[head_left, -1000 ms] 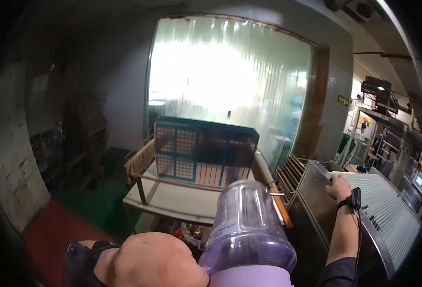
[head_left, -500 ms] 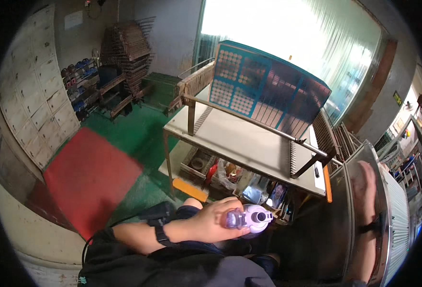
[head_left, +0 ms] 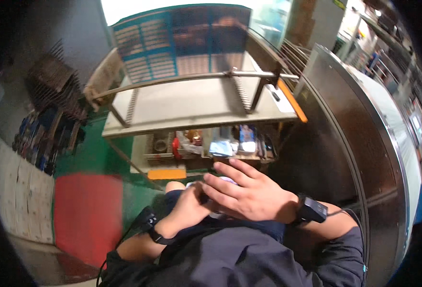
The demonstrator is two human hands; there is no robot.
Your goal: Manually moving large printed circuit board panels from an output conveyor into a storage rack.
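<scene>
My left hand [head_left: 191, 204] is closed round a lilac bottle [head_left: 228, 180] in front of my body. Only small patches of the bottle show, as both hands cover most of it. Over its top lies my right hand [head_left: 249, 193], palm down with the fingers stretched out and slightly apart. Its fingertips reach toward the left hand; whether the palm touches the lid is hidden. Dark bands sit on both wrists, with a small black device [head_left: 312, 210] on the right one.
Ahead stands a white-topped workbench [head_left: 182, 110] with a blue-framed panel [head_left: 187, 40] at its back. Its lower shelf holds a tray [head_left: 158, 148], a red item and plastic bags. A dark metal cabinet [head_left: 335, 158] rises close on the right. A red mat [head_left: 89, 215] lies on the left.
My right hand has come from the cabinet at the far right to the top of the bottle. The left hand keeps hold of it. My view has turned rightward and lower.
</scene>
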